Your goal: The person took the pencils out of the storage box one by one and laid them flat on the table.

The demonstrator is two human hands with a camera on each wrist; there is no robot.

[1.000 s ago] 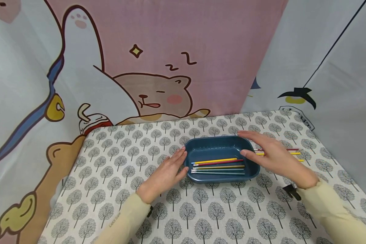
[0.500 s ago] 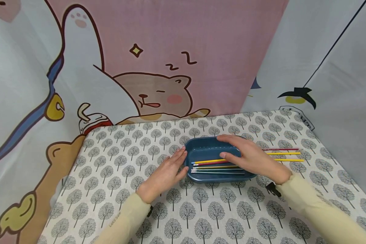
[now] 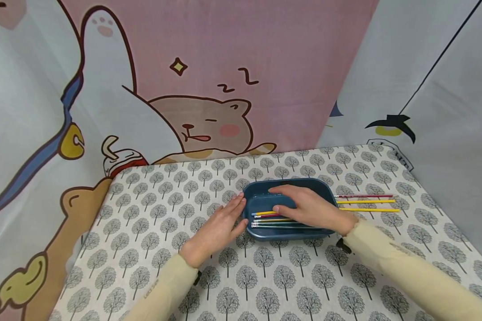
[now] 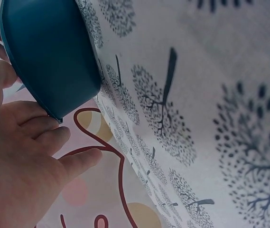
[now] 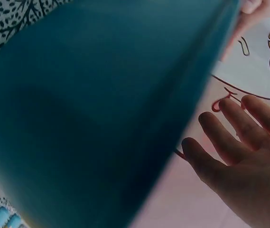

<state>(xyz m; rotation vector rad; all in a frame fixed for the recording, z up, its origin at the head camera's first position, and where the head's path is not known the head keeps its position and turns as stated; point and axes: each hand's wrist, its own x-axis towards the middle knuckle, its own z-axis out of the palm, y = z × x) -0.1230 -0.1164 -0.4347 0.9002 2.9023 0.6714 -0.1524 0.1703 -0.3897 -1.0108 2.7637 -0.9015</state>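
A dark blue rectangular tray (image 3: 261, 189) sits on the table with several pencils (image 3: 265, 220) lying lengthwise inside, their eraser ends to the left. My left hand (image 3: 221, 225) rests its fingers against the tray's left rim; in the left wrist view, these fingers (image 4: 37, 118) reach the rim without wrapping round it. Over the tray is my right hand (image 3: 311, 207), covering the right part of the pencils in the head view. Its fingers (image 5: 220, 133) are spread and relaxed above the rim in the right wrist view, holding nothing.
Right of the tray, a dark red pencil (image 3: 373, 196) and two yellow pencils (image 3: 369, 210) lie on the tree-print tablecloth (image 3: 265, 281). A cartoon-print curtain (image 3: 297, 89) hangs behind the table. In the right wrist view, blue pencil ends (image 5: 1, 216) show at the lower left.
My right hand has moved left from the tray's right end to over its middle, uncovering the pencils on the table. The left hand and tray have stayed in place.
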